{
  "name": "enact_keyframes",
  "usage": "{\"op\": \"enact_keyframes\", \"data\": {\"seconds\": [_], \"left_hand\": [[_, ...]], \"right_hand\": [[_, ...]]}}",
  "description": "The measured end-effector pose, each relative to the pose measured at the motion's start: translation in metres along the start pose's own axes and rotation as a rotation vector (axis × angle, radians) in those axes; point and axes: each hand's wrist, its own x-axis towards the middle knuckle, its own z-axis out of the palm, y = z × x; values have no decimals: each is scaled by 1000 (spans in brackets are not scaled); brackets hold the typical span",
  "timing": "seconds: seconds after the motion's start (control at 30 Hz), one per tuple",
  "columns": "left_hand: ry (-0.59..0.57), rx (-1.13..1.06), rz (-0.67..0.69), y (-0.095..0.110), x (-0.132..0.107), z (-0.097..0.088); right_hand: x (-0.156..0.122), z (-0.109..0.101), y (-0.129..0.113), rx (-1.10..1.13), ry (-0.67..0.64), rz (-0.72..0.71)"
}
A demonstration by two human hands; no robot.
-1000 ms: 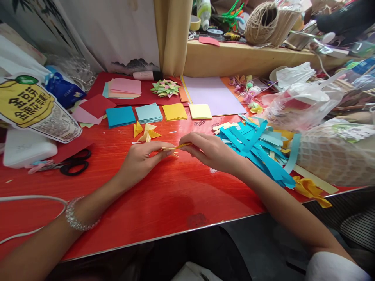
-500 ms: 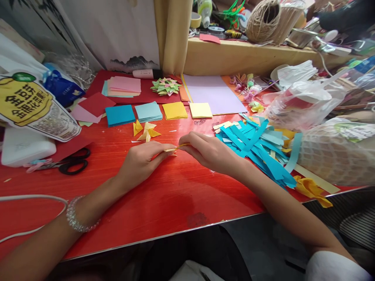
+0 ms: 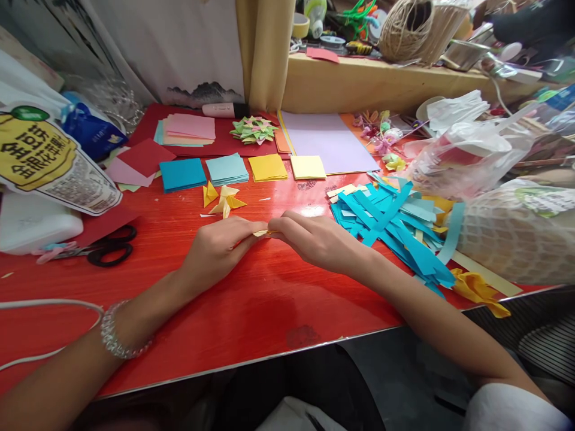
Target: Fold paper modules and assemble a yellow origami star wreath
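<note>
the left hand (image 3: 220,242) and the right hand (image 3: 317,239) meet tip to tip near the middle of the table (image 3: 202,329), with a small folded paper (image 3: 260,233), yellowish, caught between them. the left is closed to a pinch, thumb below and forefinger above, gripping one end; the right is closed too, its fingers curled over the other end, though its thumb is hidden and the exact grip there cannot be told. holding it from both ends probably keeps so slight a thing steady and lets the fingertips press its creases.

both forearms come in over the front edge and angle inward, wrists a little bent, backs of the hands upward; whether they rest on the surface is hard to tell.

beyond them, toward the back edge, the blue stack (image 3: 182,175), pale blue stack (image 3: 227,169), yellow stack (image 3: 268,167) and cream stack (image 3: 308,167) stand in a row, seemingly sorted by colour for easy reach. two folded pieces (image 3: 227,202) lie just in front, perhaps set there to leave working room. the heap of strips (image 3: 386,215) sits toward the right edge, likely kept aside, and the scissors (image 3: 111,248) lie near the left edge.
</note>
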Motion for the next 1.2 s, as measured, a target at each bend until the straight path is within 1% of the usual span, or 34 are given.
{"op": "enact_keyframes", "data": {"seconds": [0.07, 0.17, 0.23, 0.3, 0.33, 0.4, 0.5, 0.63, 0.77, 0.83, 0.93, 1.07, 1.1, 1.13, 1.2], "left_hand": [[-13, -43, -77, 3, 1, -1], [-25, -140, -287, 7, 3, -3], [-33, -227, -416, 9, 5, -5], [-57, -307, -489, 9, 7, -5], [-73, -345, -508, 9, 8, -6], [-101, -406, -530, 8, 9, -6], [-123, -435, -543, 8, 10, -7], [-167, -371, -546, 7, 10, -6], [-145, -244, -523, 5, 7, -4], [-161, -241, -526, 4, 7, -4], [-211, -343, -563, 1, 8, -3], [-269, -611, -630, 1, 11, -1], [-272, -649, -639, 1, 11, -1], [-271, -669, -644, 2, 11, 0], [-267, -684, -643, 3, 12, 0]], "right_hand": [[2, -1, -2, 174, 30, 95], [7, -4, -2, 542, 70, 309], [9, -5, -1, 797, 66, 415], [10, -4, 1, 983, 60, 490], [11, -3, 2, 1036, 57, 520], [11, 0, 3, 1076, 40, 568], [11, 6, 2, 1104, 20, 611], [9, 14, -1, 1119, 49, 622], [6, 24, -3, 1109, 77, 628], [5, 27, -3, 1119, 79, 632], [6, 29, -1, 1148, 56, 615], [9, 25, 11, 1184, -85, 552], [9, 24, 14, 1202, -94, 542], [10, 25, 18, 1226, -79, 538], [13, 27, 25, 1270, 21, 566]]}}
